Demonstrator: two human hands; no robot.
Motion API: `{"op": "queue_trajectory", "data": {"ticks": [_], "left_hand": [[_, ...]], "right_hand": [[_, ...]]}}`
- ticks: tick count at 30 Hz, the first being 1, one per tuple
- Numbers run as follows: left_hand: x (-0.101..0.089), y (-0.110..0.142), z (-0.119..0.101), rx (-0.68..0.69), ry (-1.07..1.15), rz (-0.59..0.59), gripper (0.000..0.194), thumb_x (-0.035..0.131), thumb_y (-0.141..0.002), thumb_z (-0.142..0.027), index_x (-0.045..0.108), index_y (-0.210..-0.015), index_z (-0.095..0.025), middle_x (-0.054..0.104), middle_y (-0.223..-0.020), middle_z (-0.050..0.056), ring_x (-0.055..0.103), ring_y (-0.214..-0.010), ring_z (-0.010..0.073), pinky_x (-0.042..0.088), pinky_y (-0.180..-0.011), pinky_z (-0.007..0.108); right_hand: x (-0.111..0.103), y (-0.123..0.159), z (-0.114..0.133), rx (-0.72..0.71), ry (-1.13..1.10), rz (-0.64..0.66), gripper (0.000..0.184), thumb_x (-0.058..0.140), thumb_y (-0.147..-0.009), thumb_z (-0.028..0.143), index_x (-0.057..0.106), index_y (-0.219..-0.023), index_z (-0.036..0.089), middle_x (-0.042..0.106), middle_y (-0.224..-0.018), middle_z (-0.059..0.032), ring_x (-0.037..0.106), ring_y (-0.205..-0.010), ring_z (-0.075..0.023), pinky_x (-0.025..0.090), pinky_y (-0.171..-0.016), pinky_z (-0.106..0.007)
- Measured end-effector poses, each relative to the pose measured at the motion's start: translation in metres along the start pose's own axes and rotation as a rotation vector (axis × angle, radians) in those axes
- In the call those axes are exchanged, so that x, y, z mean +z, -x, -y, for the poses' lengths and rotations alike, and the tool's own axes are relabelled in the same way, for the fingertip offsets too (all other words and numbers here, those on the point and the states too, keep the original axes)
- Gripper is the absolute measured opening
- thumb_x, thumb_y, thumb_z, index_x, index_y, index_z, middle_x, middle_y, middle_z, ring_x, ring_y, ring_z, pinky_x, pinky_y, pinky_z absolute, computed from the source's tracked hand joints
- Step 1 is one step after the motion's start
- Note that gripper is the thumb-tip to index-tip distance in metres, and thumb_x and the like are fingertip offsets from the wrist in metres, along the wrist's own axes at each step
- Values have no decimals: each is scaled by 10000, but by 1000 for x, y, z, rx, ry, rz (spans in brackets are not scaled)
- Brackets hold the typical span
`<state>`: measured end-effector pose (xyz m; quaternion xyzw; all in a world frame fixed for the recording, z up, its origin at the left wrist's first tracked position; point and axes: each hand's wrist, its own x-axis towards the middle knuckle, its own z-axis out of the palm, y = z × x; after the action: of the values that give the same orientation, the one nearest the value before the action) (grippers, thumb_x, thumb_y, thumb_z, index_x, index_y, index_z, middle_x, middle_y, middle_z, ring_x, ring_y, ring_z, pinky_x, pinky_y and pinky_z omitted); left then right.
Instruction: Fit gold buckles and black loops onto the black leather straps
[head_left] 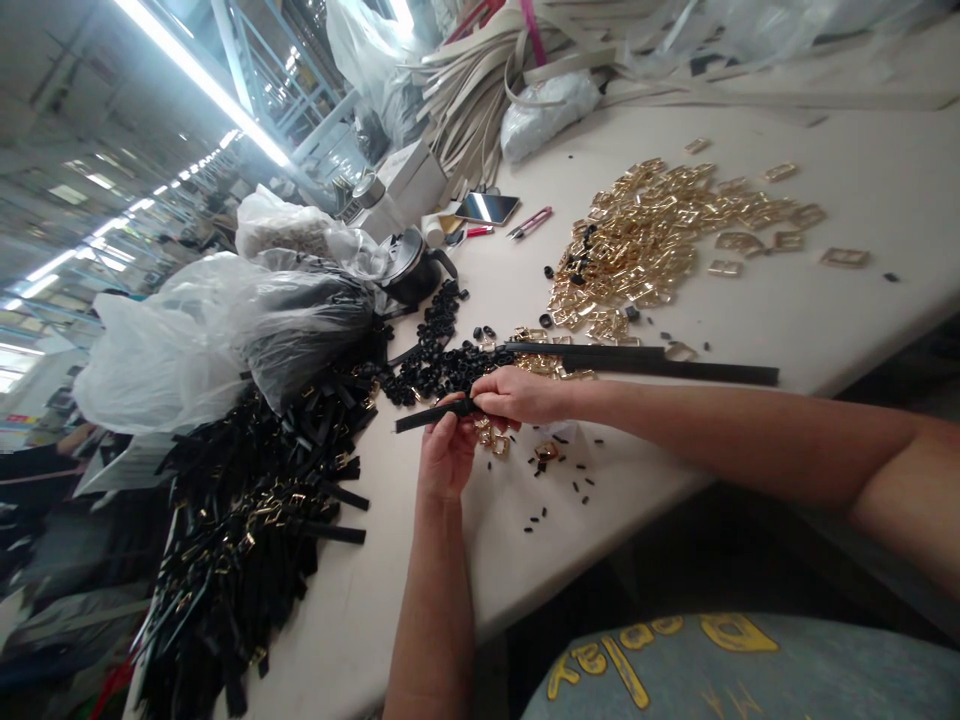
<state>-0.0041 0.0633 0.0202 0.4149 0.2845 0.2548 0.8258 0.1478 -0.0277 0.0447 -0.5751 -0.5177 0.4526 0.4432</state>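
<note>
Between my two hands is a short black strap [422,417], held above the pale tabletop. My left hand [448,455] pinches it from below, thumb on top, with the strap's free end pointing left. At the strap's right end, the fingers of my right hand [517,394] are closed; a buckle there, if any, is hidden by them. Small black loops [427,368] lie in a heap just beyond my hands. Gold buckles [491,437] sit under and beside my right hand. Two long black strips [645,362] lie past my right wrist.
A large pile of gold buckles [645,240] spreads at the back right. Black straps with buckles [262,520] heap on the left edge. Plastic bags [217,330], a dark lidded pot [411,268], a phone [487,208] and snips [530,223] stand or lie farther back.
</note>
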Motion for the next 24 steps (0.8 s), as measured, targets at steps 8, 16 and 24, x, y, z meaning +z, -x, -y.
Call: {"op": "queue_trajectory", "data": {"ticks": [8, 16, 24], "left_hand": [[-12, 1, -5, 225, -394, -39, 379, 870, -590, -269, 745, -942, -207, 746, -804, 18, 650, -635, 108, 515, -608, 216], [-5, 3, -3, 117, -166, 18, 338, 888, -548, -326, 736, -811, -177, 643, -598, -19, 500, -449, 35, 400, -427, 134], [6, 0, 1, -78, 69, -71, 234, 803, -701, -342, 715, -782, -141, 603, -583, -21, 489, -472, 15, 402, -441, 94]], "right_hand": [[0, 1, 1, -18, 19, 30, 220, 491, -885, 276, 546, -710, 155, 550, -540, 31, 491, -447, -78, 381, -431, -182], [1, 1, 0, -35, -134, 77, 177, 506, -843, 250, 552, -703, 150, 553, -549, 34, 465, -434, -66, 376, -421, -173], [0, 5, 5, -135, 209, -100, 179, 476, -837, 199, 574, -695, 152, 548, -548, 36, 440, -481, -73, 307, -492, -192]]}}
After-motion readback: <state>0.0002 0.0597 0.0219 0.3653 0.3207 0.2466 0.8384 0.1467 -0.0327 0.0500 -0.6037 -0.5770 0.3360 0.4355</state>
